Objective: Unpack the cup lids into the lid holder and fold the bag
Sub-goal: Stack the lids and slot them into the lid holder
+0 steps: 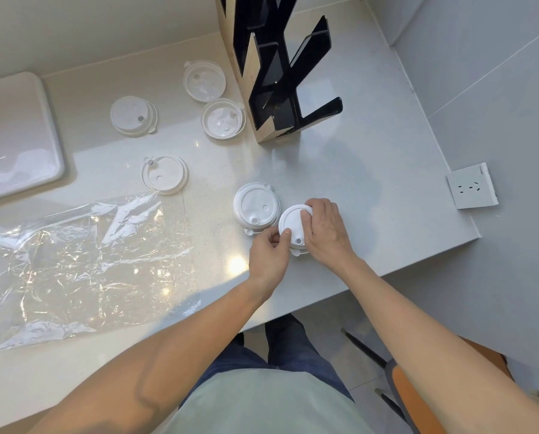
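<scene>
I see both hands closed on one small stack of white plastic cup lids [293,228] near the front right part of the pale, glossy, lightly speckled countertop [371,189]. My right hand [326,233] drapes over the stack's right rim with fingers curled along its far edge, and my left hand [269,255] pinches the near left rim between thumb and forefingers. The held lids are round, smooth and matte white, with a raised ring and a small sip spout pointing toward me; a tab pokes out under the near edge. Touching it on the left sits a second lid stack [255,206], same round form, flat on the counter, its tab also toward me. Four more lids lie apart farther back: a translucent one [165,174] just beyond the bag, one [133,115] to the far left, and two [223,118] [204,80] beside the holder, both showing hollow undersides. The lid holder [274,76] stands upright at the back, light wood sides with black glossy angled dividers, its long axis vertical, and I see no lids in its slots. The clear plastic bag [89,264] lies spread flat and crinkled on the left, catching bright glints, its long side running left to right, not folded. A white rounded tray [17,133] sits at the far left, and a white wall socket [471,186] is on the grey wall to the right.
</scene>
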